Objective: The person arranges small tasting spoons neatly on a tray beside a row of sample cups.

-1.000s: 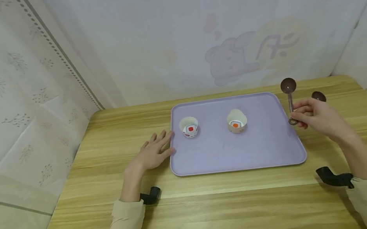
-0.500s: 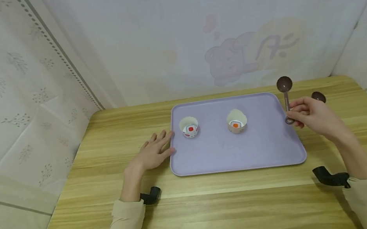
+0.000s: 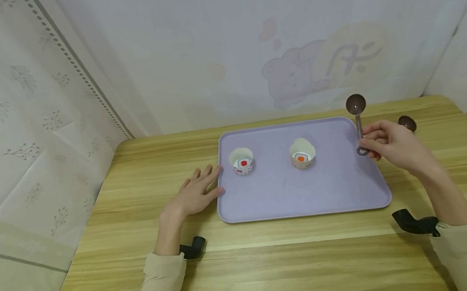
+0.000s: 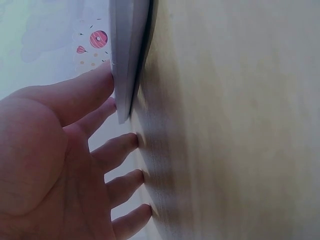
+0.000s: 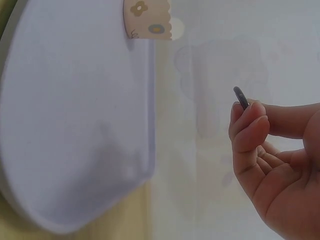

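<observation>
My right hand (image 3: pixel 396 146) pinches the handle of a brown measuring spoon (image 3: pixel 356 105) between thumb and fingers, bowl pointing away, over the right edge of a lilac tray (image 3: pixel 334 185). In the right wrist view only the dark handle end (image 5: pixel 240 96) pokes out past the fingertips. My left hand (image 3: pixel 191 195) lies with spread fingers at the tray's left edge; in the left wrist view its thumb and a finger touch the rim while the other fingertips rest on the table. Two paper baking cups stand on the tray, one with a red mark inside (image 3: pixel 242 163), one with an orange mark (image 3: pixel 302 156).
Behind my right hand a second brown measuring spoon (image 3: pixel 407 123) shows its bowl; the rest is hidden. Tray and spoon are on a wooden table (image 3: pixel 279 269), with a printed cloth (image 3: pixel 185 62) hanging along its back edge. Black camera mounts (image 3: pixel 415 223) sit at both wrists.
My right hand has moved a little to the left and away from me with the measuring spoon, from beside the tray to over its right edge. The left hand has stayed put.
</observation>
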A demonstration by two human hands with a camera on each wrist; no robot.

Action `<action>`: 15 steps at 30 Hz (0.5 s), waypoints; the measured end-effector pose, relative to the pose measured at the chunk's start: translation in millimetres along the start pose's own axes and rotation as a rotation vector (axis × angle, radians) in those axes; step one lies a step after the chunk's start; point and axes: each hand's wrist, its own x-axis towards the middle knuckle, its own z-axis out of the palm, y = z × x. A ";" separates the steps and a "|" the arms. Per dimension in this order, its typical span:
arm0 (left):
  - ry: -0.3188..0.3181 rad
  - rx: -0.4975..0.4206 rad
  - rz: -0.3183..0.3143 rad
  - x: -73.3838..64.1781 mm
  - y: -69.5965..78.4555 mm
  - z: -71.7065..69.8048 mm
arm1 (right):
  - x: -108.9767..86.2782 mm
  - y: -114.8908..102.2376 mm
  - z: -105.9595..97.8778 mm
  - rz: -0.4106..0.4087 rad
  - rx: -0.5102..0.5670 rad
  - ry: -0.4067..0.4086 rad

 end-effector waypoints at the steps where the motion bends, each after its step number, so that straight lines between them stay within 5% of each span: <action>1: 0.001 0.001 0.001 0.0 0.3 0.2 | 0.2 -0.8 0.7 -0.001 0.001 0.001; 15: -0.007 -0.004 -0.007 0.4 1.3 0.2 | 5.4 -11.1 10.3 -0.015 0.038 -0.015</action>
